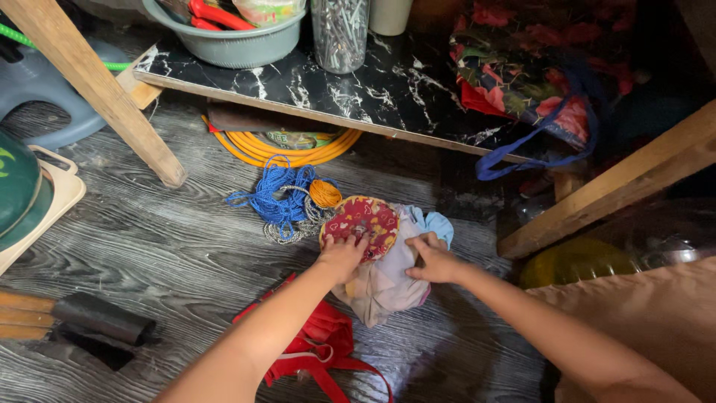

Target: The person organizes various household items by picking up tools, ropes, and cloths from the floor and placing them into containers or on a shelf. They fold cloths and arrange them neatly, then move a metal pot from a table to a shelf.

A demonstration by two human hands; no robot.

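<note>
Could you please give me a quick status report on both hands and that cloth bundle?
Left hand on red patterned disc. Right hand pressing pale cloth bundle. Blue cord beside it, red strap below.

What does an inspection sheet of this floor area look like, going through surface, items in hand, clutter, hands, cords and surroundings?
Surface: grey wood-grain floor.
Job's things: round red patterned tin lid on a pale crumpled cloth bundle.
Clutter: red fabric straps, black roll.
Hands: left hand fingers on the lid; right hand pressing the bundle.
Cables: blue cord tangle, coiled yellow hose.
Surroundings: black marbled board, grey plastic basin, wooden beams.
</note>
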